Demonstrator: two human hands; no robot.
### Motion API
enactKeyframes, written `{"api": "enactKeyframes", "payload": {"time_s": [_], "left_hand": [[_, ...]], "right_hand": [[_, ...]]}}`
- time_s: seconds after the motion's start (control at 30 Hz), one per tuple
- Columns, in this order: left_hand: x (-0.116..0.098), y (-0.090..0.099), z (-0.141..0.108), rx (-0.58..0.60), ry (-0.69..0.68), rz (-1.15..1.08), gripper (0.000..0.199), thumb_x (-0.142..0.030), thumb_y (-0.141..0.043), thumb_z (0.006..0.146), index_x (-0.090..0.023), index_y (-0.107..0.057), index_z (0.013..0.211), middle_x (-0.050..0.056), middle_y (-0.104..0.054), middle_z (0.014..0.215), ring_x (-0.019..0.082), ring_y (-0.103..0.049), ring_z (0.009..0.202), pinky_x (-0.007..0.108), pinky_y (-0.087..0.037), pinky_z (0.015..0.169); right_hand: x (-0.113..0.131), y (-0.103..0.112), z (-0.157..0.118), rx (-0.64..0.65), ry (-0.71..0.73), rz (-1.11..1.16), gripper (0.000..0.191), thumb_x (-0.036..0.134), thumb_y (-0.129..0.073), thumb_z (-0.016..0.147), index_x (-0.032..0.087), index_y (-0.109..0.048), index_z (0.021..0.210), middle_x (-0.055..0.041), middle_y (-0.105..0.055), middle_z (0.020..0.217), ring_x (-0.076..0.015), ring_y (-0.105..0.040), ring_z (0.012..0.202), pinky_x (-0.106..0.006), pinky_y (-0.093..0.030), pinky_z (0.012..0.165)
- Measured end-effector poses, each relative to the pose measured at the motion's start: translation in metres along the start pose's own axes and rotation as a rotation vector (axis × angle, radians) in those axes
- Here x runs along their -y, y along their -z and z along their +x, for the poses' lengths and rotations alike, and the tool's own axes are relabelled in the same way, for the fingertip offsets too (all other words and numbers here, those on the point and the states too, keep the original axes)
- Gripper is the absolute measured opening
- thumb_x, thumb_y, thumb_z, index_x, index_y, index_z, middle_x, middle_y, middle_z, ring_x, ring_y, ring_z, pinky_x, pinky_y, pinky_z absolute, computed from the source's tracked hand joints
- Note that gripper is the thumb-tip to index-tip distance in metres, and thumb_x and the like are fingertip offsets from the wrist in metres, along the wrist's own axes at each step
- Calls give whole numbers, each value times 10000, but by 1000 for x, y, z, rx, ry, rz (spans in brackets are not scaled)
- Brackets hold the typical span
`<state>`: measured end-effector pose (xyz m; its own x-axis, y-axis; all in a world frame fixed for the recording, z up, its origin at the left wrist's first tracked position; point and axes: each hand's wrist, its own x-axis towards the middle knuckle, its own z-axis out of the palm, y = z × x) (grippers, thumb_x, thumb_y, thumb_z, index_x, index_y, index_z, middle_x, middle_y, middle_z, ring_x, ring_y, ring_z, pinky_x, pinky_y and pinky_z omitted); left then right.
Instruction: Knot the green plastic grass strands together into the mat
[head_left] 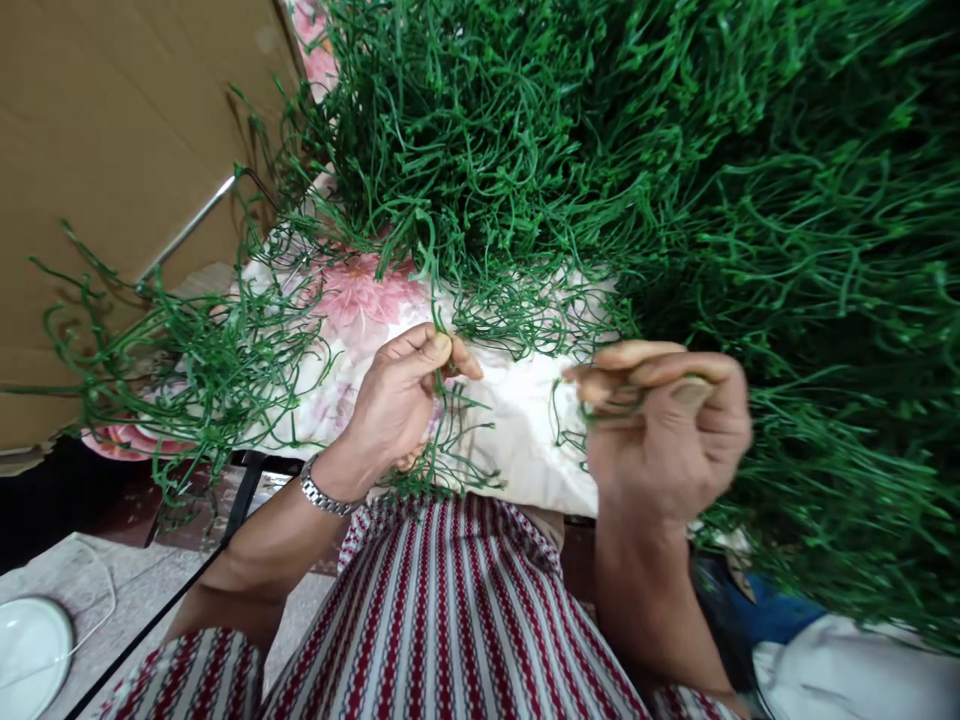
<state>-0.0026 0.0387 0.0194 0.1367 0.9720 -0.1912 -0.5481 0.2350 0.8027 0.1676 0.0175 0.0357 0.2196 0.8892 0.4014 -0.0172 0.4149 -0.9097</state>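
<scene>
My left hand point(401, 395), with a metal watch point(327, 490) at its wrist, pinches a thin green stem point(433, 265) between thumb and forefinger. The stem stands roughly upright and curls at its top. Below that hand, several more stems point(457, 440) lie near my lap. Held to the right, my right hand point(667, 430) is closed, its fingers slightly blurred. A bit of green stem point(621, 408) shows between its fingers and thumb. A pale cloth with pink flowers point(525, 400) lies beneath both hands.
A huge heap of curly green stems point(600, 150) fills the back and right. A smaller loose pile point(187, 370) lies at left, beside a cardboard sheet point(112, 130) and a metal rod point(187, 230). A white round lid or dish point(30, 655) is at lower left.
</scene>
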Motion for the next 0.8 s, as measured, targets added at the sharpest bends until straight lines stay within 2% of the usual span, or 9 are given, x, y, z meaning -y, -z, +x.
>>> {"api": "enactKeyframes", "payload": {"time_s": [0.1,0.23,0.33,0.4,0.47,0.53,0.63,0.7,0.8], "left_hand": [[2,-3,-1,7,-12,26,161,-165,-520,786,-133,-608,654,37,-623,758,138,-587,783,281,-421,809],[1,-11,0,44,-97,141,149,-167,-541,779,-151,-654,682,39,-634,864,145,-570,888,277,-404,855],[-2,-14,3,118,-147,253,126,-213,-566,779,-174,-678,739,37,-638,891,165,-572,912,291,-422,840],[-6,-12,3,132,-160,347,152,-264,-578,777,-198,-664,883,37,-636,939,172,-574,910,301,-439,812],[-11,-9,-2,81,-227,536,245,-309,-572,783,-212,-614,1003,42,-622,976,170,-563,908,306,-437,810],[-14,-5,-11,29,-337,851,249,-343,-574,777,-196,-601,977,48,-605,944,175,-540,898,318,-419,819],[-13,0,-28,100,-404,1320,190,-335,-599,751,-179,-598,861,40,-579,844,192,-510,856,345,-393,775],[-12,3,-34,124,-473,1468,130,-268,-569,771,-184,-608,863,37,-555,803,189,-497,823,344,-374,732],[-15,8,-34,-12,-715,1554,184,-222,-563,769,-243,-649,931,39,-502,794,190,-468,799,348,-339,714]], "right_hand": [[3,5,6,149,-47,-113,151,241,-400,890,197,-533,833,-12,-537,746,-71,-439,479,-227,-400,453],[-3,-5,5,639,-69,-435,142,263,-516,838,170,-585,921,1,-555,698,-92,-514,619,-218,-403,568],[-7,-16,5,823,-19,-558,140,278,-529,827,152,-582,796,14,-540,656,-75,-481,579,-204,-368,557],[-8,-18,6,776,28,-613,183,250,-496,840,150,-554,698,21,-513,612,-71,-463,561,-199,-350,548],[-8,-17,8,645,65,-657,184,239,-492,839,152,-545,685,26,-498,588,-70,-456,548,-197,-343,540],[-6,-13,9,521,94,-690,172,241,-513,828,153,-545,683,26,-510,588,-67,-458,536,-196,-341,528],[-3,-10,8,399,129,-705,154,224,-534,813,158,-550,675,18,-552,602,-69,-480,529,-199,-358,521],[0,-10,6,335,149,-693,133,208,-538,808,169,-559,683,14,-568,601,-77,-495,524,-207,-375,517],[4,-9,3,280,220,-611,77,170,-538,796,187,-587,740,2,-595,626,-99,-522,539,-231,-402,521]]}}
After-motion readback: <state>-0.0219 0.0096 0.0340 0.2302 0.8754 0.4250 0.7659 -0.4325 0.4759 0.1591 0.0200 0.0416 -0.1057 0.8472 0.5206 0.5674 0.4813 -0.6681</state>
